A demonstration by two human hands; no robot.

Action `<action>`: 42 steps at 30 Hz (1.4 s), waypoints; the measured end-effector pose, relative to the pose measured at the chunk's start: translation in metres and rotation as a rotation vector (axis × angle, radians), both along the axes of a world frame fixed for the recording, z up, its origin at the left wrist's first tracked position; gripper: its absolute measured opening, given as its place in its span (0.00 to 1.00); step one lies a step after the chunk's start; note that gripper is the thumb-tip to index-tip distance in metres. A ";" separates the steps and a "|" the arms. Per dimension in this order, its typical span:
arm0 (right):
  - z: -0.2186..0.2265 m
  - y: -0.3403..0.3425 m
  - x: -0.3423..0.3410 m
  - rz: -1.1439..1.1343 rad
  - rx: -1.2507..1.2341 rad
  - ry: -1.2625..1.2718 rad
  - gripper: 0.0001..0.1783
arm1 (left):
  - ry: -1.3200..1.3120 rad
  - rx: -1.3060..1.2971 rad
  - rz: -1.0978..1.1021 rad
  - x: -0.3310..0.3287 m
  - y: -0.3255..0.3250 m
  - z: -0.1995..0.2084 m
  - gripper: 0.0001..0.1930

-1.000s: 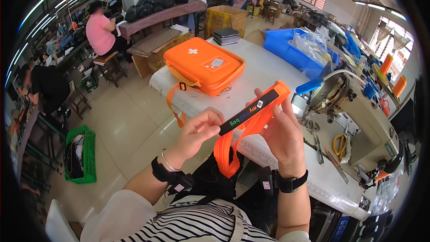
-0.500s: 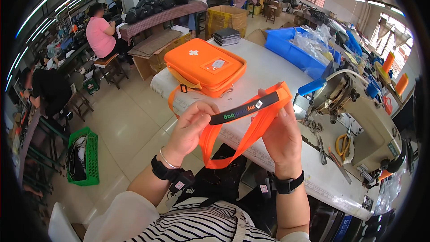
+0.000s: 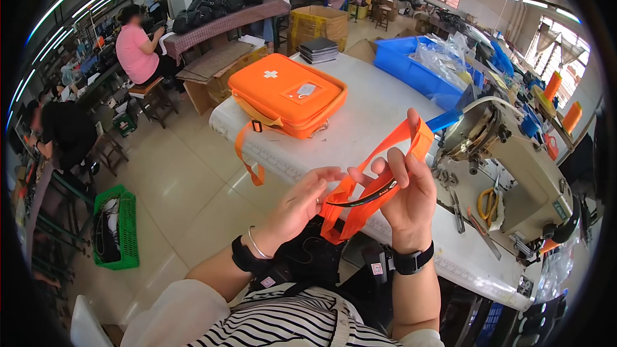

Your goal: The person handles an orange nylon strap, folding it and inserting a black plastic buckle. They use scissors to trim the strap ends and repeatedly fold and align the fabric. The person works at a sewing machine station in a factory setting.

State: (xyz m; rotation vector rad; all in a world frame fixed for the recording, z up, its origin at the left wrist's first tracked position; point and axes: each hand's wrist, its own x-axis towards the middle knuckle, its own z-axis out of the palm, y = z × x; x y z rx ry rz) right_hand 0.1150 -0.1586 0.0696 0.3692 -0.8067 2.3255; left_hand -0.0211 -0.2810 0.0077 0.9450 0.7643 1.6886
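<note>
An orange webbing strap hangs in a loop in front of me, with a black label along it, now nearly edge-on. My right hand holds the strap and label, its fingers curled round them. At the strap's left end is my left hand, fingers stretched toward it and apart; whether they touch it is hard to see. Beyond them an orange case with a white cross lies closed on the white table, its own strap hanging over the edge.
A sewing machine stands at right, with yellow-handled scissors beside it. Behind are a blue bin of plastic bags and a stack of dark flat pieces. A green crate sits on the floor at left. Other people work further back.
My left hand has loosened its pinch on the label's left end and straightened its fingers. The label has tipped from facing me to edge-on, and my right fingers have curled over it.
</note>
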 end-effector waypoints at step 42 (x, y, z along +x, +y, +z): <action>-0.008 -0.019 -0.004 -0.718 0.877 -0.659 0.11 | -0.060 0.284 0.252 -0.004 0.036 0.092 0.21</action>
